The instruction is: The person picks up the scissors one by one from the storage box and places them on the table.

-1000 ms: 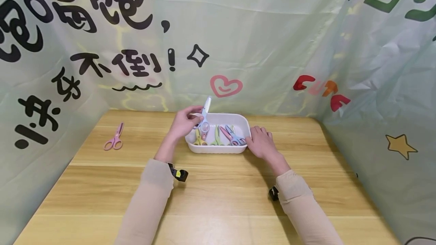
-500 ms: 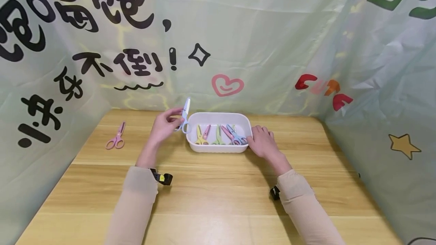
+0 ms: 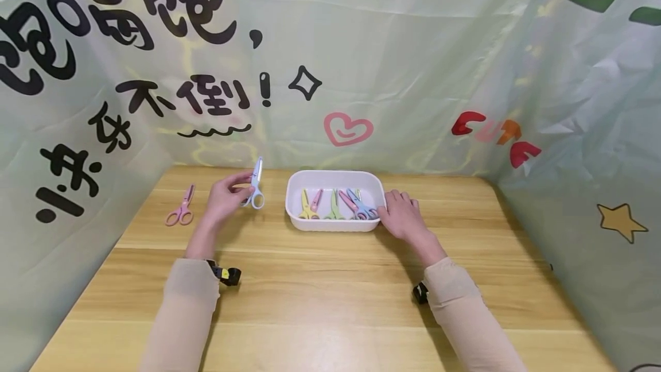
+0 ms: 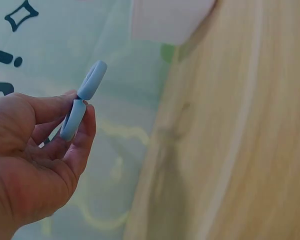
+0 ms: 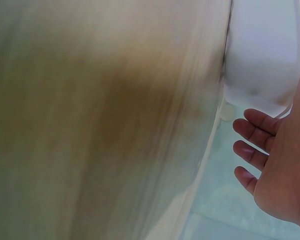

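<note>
My left hand (image 3: pixel 225 198) holds a pair of light blue scissors (image 3: pixel 257 184) above the table, left of the white tray, with the blades pointing up. In the left wrist view, thumb and fingers pinch the scissors (image 4: pixel 93 80) near their handle loops. My right hand (image 3: pixel 403 214) rests at the right end of the white tray (image 3: pixel 335 225), its thumb at the rim and its fingers loosely extended. Inside the tray lie yellow scissors (image 3: pixel 307 206), green scissors (image 3: pixel 334 205), blue scissors (image 3: pixel 363 206) and pink ones (image 3: pixel 348 201).
Pink scissors (image 3: pixel 181 208) lie on the wooden table (image 3: pixel 320 291) at the left, beyond my left hand. A printed cloth (image 3: pixel 403 62) hangs along the table's back edge and both sides.
My left hand has lifted the blue scissors out from over the tray and carried them left toward the pink scissors on the table. The right hand has stayed at the tray's end.
</note>
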A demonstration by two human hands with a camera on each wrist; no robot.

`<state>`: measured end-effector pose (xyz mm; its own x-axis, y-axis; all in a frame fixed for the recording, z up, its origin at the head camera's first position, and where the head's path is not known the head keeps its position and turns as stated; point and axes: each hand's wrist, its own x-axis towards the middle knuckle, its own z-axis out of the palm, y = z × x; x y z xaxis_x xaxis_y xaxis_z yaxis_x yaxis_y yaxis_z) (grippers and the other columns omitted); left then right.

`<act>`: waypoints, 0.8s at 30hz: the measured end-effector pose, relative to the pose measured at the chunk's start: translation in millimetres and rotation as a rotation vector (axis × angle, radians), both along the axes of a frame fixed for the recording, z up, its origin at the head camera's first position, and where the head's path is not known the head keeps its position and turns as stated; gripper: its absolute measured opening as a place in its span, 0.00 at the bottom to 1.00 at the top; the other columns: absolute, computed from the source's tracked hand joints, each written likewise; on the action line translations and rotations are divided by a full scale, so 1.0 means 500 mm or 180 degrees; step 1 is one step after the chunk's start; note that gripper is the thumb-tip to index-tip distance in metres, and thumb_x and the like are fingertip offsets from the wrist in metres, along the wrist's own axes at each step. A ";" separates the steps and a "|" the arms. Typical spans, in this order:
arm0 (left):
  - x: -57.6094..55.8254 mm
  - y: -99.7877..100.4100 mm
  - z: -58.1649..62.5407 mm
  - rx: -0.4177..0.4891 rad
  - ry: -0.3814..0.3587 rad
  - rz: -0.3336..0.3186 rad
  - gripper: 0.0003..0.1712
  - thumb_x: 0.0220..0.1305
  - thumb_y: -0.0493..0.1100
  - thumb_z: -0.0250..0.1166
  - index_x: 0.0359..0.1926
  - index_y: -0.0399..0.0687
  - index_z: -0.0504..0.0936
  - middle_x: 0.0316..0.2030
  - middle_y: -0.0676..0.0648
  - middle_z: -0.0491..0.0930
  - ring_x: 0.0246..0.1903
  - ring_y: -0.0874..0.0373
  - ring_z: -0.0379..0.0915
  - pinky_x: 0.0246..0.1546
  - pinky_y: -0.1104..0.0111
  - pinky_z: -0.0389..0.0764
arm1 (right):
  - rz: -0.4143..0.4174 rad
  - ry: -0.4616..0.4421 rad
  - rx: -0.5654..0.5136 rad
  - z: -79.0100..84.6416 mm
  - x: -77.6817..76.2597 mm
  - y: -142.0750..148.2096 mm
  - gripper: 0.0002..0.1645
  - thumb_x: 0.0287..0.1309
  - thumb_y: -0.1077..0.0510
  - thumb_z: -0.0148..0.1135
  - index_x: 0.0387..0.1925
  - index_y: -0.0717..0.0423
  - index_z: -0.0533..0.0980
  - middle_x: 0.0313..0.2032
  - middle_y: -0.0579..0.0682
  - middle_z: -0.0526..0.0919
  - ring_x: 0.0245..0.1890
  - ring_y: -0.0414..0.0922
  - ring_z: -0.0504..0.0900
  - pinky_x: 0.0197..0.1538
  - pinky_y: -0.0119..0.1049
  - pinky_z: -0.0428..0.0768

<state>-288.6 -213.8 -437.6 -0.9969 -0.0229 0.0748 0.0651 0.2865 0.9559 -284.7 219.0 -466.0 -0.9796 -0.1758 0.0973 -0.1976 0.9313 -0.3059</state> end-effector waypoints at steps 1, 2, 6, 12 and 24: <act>0.000 -0.006 -0.004 -0.0022 -0.0024 0.0025 0.27 0.71 0.35 0.66 0.70 0.42 0.76 0.63 0.35 0.78 0.46 0.56 0.80 0.42 0.71 0.85 | 0.0002 0.0001 -0.0003 0.000 0.000 0.001 0.28 0.72 0.50 0.46 0.61 0.67 0.72 0.57 0.62 0.76 0.58 0.63 0.68 0.61 0.62 0.64; 0.001 -0.012 -0.008 -0.0055 -0.0046 0.0047 0.28 0.71 0.35 0.66 0.70 0.41 0.76 0.63 0.34 0.78 0.47 0.55 0.80 0.42 0.72 0.85 | 0.0006 0.0000 -0.0004 0.000 0.001 0.002 0.28 0.72 0.50 0.46 0.61 0.67 0.72 0.57 0.62 0.76 0.58 0.63 0.68 0.61 0.62 0.64; 0.003 -0.037 -0.019 -0.0213 -0.0127 0.0095 0.28 0.72 0.35 0.65 0.71 0.39 0.74 0.63 0.33 0.78 0.53 0.46 0.80 0.42 0.75 0.83 | 0.0021 -0.0004 -0.0009 0.002 0.003 0.002 0.28 0.72 0.50 0.46 0.61 0.68 0.72 0.56 0.62 0.76 0.58 0.63 0.68 0.60 0.61 0.64; 0.005 -0.074 -0.031 -0.0417 -0.0287 0.0108 0.29 0.74 0.36 0.63 0.73 0.38 0.71 0.65 0.32 0.76 0.55 0.45 0.79 0.42 0.77 0.82 | 0.0022 0.0009 -0.0005 0.005 0.003 0.001 0.28 0.72 0.50 0.46 0.60 0.67 0.72 0.56 0.62 0.76 0.58 0.62 0.68 0.59 0.61 0.64; 0.010 -0.142 -0.054 -0.0758 -0.0352 0.0324 0.27 0.73 0.33 0.62 0.71 0.30 0.71 0.62 0.27 0.77 0.65 0.35 0.72 0.46 0.80 0.79 | 0.0021 -0.0001 0.0017 0.003 0.000 0.002 0.27 0.72 0.50 0.47 0.59 0.67 0.72 0.56 0.62 0.76 0.58 0.62 0.68 0.61 0.62 0.64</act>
<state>-283.4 -284.9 -464.6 -0.9928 -0.1183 -0.0191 -0.0766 0.5037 0.8605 -284.4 220.1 -464.7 -0.9784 -0.1830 0.0960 -0.2037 0.9316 -0.3010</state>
